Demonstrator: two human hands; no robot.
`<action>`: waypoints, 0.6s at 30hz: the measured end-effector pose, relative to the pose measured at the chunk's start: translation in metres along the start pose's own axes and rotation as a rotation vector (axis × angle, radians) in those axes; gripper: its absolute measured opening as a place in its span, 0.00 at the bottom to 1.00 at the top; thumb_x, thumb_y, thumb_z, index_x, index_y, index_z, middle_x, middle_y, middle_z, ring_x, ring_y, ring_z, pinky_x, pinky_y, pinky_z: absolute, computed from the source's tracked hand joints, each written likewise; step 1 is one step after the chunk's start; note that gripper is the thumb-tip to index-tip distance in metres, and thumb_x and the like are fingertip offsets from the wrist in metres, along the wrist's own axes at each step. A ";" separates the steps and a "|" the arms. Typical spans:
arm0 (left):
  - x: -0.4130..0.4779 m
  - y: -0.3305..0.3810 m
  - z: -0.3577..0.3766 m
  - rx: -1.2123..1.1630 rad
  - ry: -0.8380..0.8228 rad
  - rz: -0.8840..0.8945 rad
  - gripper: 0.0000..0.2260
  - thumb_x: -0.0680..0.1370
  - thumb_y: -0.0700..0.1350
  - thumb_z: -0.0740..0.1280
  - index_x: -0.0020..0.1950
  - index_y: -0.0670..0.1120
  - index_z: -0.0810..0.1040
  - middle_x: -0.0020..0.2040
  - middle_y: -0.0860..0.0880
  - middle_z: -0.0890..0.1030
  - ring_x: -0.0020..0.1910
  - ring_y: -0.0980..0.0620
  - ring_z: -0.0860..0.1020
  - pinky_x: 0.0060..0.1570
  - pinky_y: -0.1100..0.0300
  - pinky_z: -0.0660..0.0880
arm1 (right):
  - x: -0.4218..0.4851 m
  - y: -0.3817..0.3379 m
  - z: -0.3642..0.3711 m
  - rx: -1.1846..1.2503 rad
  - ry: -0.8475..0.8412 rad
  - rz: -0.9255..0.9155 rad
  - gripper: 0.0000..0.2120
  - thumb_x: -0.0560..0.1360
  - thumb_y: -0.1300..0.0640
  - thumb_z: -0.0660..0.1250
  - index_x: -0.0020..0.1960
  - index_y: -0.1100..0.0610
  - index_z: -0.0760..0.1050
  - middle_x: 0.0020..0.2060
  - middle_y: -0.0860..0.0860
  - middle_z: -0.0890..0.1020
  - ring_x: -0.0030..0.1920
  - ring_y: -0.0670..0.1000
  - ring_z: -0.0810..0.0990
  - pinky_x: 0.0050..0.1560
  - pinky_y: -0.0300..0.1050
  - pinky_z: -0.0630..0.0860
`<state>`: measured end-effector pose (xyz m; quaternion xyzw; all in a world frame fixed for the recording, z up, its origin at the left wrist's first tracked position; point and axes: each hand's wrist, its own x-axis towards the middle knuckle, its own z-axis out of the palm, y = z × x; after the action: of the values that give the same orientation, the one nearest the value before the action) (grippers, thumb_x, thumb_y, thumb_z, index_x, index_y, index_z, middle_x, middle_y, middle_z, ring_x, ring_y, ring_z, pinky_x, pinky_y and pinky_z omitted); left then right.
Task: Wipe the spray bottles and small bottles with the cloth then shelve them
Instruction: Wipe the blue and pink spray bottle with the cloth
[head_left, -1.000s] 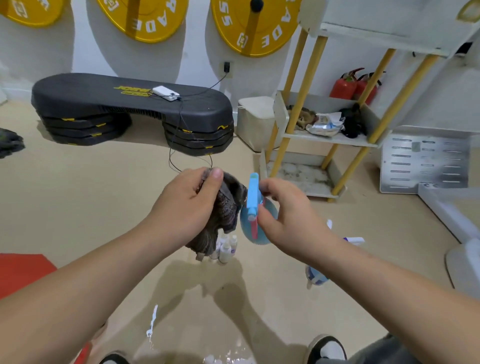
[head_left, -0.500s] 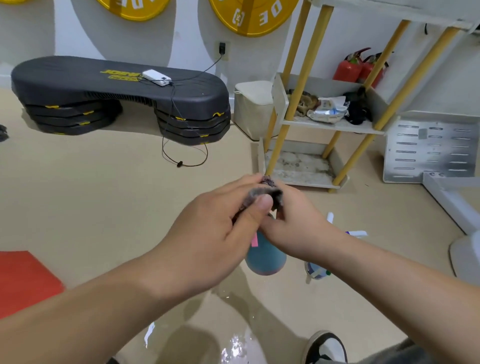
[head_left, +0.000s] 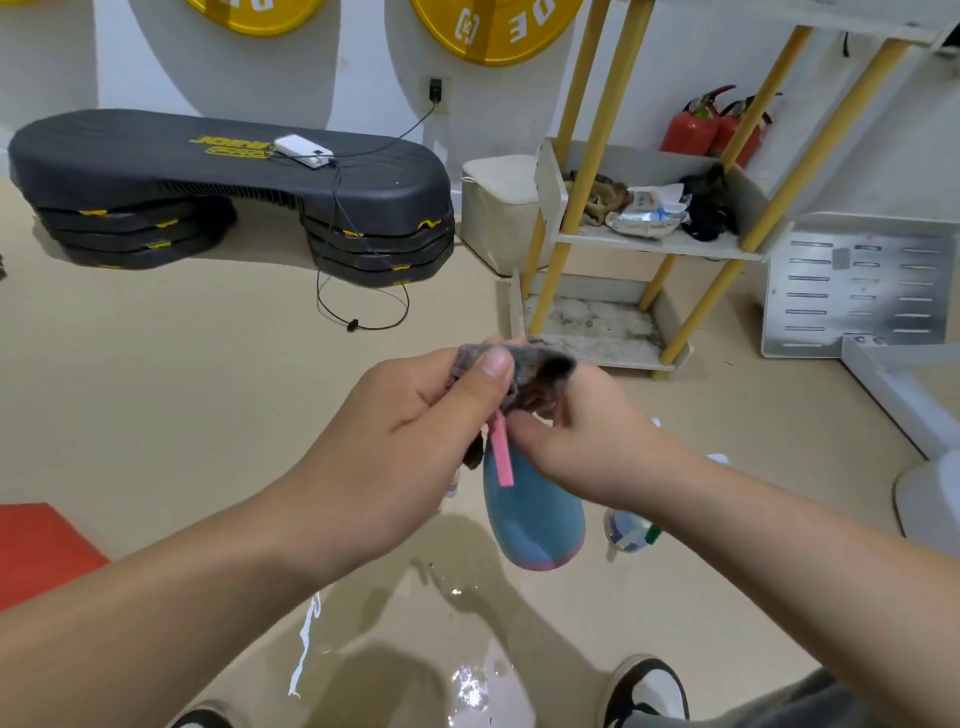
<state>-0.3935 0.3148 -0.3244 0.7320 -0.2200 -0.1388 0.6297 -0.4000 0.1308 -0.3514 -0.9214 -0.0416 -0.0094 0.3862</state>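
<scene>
1. The left grip (head_left: 405, 447) is clamped on the cloth (head_left: 524, 369). The thumb presses the dark fabric from the near side, and the other fingers curl behind it.
2. The right grip (head_left: 587, 441) is clamped on the upper part of the spray bottle (head_left: 530, 519). Its fingers curl in under the cloth, which hides the exact contact points.
3. The cloth covers the head of the spray bottle and spans both grips. It sits at 12 o'clock from the bottle body.
4. The blue bottle body hangs at 6 o'clock from the two grips, above the floor (head_left: 156, 389), with its base tilted slightly toward 5 o'clock.
5. The pink trigger (head_left: 503, 452) projects downward from under the cloth, between the two grips and against the bottle's shoulder.
6. A second spray bottle (head_left: 631, 532) lies on the floor at 3 o'clock from the held bottle's base, partly hidden by the right forearm.
7. A small bottle (head_left: 452, 486) stands on the floor at 9 o'clock from the held bottle, mostly hidden behind the left grip.
8. The shelf unit (head_left: 592, 171) stands at 1 o'clock from the grips, well apart. Its lowest tray is stained, and the tray above holds rags and packets.
9. A wet patch (head_left: 467, 686) lies on the floor at 6 o'clock, beside a shoe (head_left: 649, 686).
</scene>
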 end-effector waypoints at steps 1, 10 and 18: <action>-0.003 0.001 0.001 0.009 -0.019 0.040 0.16 0.85 0.55 0.60 0.50 0.53 0.87 0.31 0.47 0.76 0.31 0.55 0.72 0.34 0.64 0.71 | 0.001 0.003 -0.003 0.024 0.002 0.010 0.06 0.74 0.56 0.67 0.48 0.56 0.80 0.41 0.55 0.85 0.46 0.58 0.83 0.49 0.61 0.81; 0.033 -0.032 -0.028 -0.077 0.250 -0.247 0.23 0.79 0.63 0.61 0.56 0.48 0.86 0.52 0.50 0.89 0.58 0.46 0.85 0.68 0.42 0.75 | -0.006 0.004 0.004 0.053 -0.058 -0.033 0.09 0.76 0.49 0.65 0.52 0.52 0.79 0.46 0.52 0.85 0.49 0.59 0.83 0.55 0.64 0.79; 0.034 -0.031 -0.030 -0.203 0.452 -0.330 0.18 0.85 0.59 0.61 0.53 0.48 0.84 0.44 0.50 0.88 0.40 0.52 0.86 0.37 0.61 0.80 | -0.006 0.009 0.000 0.031 -0.059 0.002 0.08 0.79 0.59 0.66 0.55 0.50 0.82 0.49 0.44 0.86 0.55 0.46 0.83 0.62 0.55 0.78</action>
<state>-0.3451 0.3269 -0.3478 0.7036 0.0628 -0.0941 0.7015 -0.4048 0.1245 -0.3580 -0.9153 -0.0524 0.0186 0.3989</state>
